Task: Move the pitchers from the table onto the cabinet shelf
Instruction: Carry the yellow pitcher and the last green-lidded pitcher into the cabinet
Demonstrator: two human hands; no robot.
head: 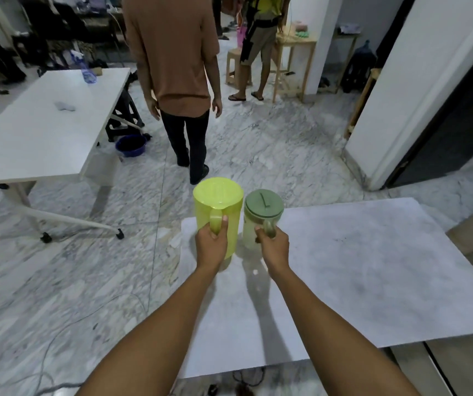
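A bright yellow-green pitcher [218, 201] with no lid is held by its handle in my left hand [211, 243]. Beside it, a pale translucent pitcher with a dull green lid [263, 207] is held by its handle in my right hand [273, 247]. Both pitchers are upright and side by side over the far left corner of the white table [372, 267]. Whether their bases touch the tabletop I cannot tell. No cabinet shelf is clearly in view.
A person in a brown shirt [172, 52] stands on the marble floor straight ahead. Another white table [43, 127] with a spray bottle [86, 68] is at the left, a blue basin [131, 144] beneath it. A white wall and dark doorway [444, 124] are at the right.
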